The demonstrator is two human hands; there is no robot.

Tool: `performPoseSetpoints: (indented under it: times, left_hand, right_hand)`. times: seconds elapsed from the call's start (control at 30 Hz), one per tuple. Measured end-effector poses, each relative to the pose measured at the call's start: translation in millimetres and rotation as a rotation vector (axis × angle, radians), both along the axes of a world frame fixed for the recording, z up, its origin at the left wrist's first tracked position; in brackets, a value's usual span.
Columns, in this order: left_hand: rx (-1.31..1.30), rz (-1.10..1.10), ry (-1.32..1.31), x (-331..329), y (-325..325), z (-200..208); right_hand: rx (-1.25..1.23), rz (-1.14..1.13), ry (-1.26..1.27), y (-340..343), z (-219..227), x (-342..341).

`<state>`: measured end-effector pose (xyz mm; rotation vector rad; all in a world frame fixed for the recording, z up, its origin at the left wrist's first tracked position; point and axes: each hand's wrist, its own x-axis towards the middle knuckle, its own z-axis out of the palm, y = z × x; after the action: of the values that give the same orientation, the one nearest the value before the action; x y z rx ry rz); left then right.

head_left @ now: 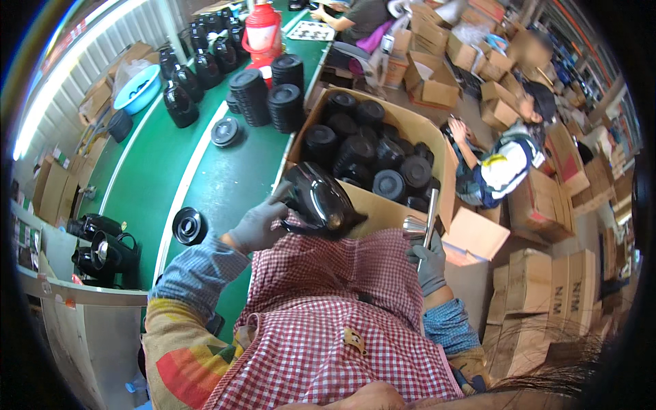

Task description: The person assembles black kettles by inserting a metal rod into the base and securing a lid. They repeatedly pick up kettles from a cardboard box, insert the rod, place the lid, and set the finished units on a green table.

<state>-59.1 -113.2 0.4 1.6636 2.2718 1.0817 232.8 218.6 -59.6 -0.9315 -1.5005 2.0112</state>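
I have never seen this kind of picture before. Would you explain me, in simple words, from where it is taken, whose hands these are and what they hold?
There is no machine here: a person works with their own two hands, in grey gloves. The single picture comes from a camera worn on the head, looking down; its wide lens bends straight edges. The left hand holds a shiny black jug. The right hand holds a metal tool; its exact kind I cannot tell. On the green table stand more jugs, stacks of round black lids and a red container. Beside it, a cardboard box holds many black parts.
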Motion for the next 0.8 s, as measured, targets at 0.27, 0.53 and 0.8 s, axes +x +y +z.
performPoseSetpoints:
  times: [0.27, 0.53, 0.8]
  left_hand:
    - [0.959, 0.734, -1.126, -114, -125, -12]
    - [1.176, 1.239, -0.771, -339, -176, -86]
    - [0.996, 1.588, -0.306, -489, -262, -162]
  right_hand:
    - [0.509, 0.721, 0.056, -74, -16, -213]
    - [1.065, 0.951, -0.027, -200, -78, -374]
    - [0.992, 1.205, -0.072, -208, -40, -369]
